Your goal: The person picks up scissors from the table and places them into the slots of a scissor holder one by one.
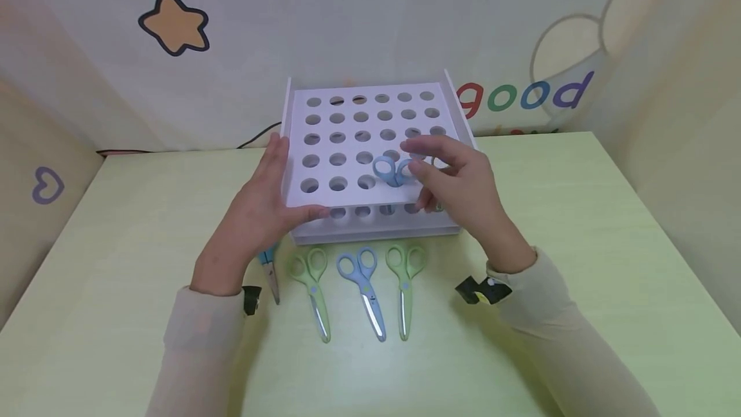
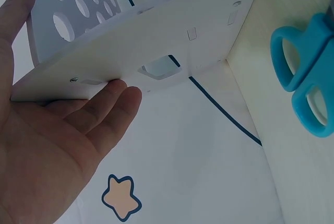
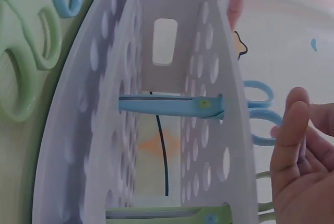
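A white rack (image 1: 347, 195) with rows of round holes stands on the table. My left hand (image 1: 258, 201) holds its left side, thumb along the front edge and fingers against the side panel (image 2: 172, 41). Light blue scissors (image 3: 172, 106) hang blade-down through a front-row hole, their blade reaching the lower plate. Beside their handle loops (image 1: 384, 171) is my right hand (image 1: 460, 185), fingers bent loosely; a fingertip is close to one loop, and contact is unclear. Green scissors (image 3: 209, 215) sit in the rack too, partly hidden by the right hand in the head view.
In front of the rack lie teal scissors (image 1: 270, 273), green scissors (image 1: 314, 291), blue scissors (image 1: 367, 291) and another green pair (image 1: 405, 288). The teal pair is partly behind the left wrist. A dark cable (image 1: 257, 136) runs along the back wall.
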The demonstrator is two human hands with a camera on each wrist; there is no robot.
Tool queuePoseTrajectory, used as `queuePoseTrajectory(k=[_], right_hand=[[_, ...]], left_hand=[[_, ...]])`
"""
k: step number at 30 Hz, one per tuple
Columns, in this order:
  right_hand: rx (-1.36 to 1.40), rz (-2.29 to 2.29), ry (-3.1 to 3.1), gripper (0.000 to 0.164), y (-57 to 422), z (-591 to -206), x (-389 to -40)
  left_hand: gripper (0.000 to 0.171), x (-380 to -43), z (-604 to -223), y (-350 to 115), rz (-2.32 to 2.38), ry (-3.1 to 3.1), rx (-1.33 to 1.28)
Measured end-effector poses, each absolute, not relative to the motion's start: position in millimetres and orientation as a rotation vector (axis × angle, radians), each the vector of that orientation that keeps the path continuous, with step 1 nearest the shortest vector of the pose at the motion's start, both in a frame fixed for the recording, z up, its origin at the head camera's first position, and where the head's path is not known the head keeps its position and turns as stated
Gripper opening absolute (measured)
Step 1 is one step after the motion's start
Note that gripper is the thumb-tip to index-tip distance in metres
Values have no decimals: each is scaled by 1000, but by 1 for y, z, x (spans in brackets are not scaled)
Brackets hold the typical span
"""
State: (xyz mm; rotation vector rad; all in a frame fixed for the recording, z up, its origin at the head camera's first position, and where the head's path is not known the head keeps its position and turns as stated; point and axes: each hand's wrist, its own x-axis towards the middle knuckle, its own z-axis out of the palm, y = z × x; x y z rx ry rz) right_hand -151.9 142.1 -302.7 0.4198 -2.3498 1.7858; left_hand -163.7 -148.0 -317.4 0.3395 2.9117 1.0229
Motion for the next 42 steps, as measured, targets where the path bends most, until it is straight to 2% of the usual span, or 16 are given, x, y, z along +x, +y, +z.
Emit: queuePoseTrajectory(k=[14, 21, 31, 42], right_hand=[[612, 2040, -2030, 18, 163, -304, -129], [513, 2086, -2157, 24, 174, -318, -123], [401, 1989, -2456, 22, 190, -353, -116], [354, 1975, -2669, 24, 199, -377, -125]], left_hand=[[125, -163, -317, -149, 1014, 2917, 350], [124, -162, -317, -150, 1022, 2910, 343], [125, -163, -316, -147, 1013, 2911, 355], [124, -161, -316, -148, 1012, 2906, 352]])
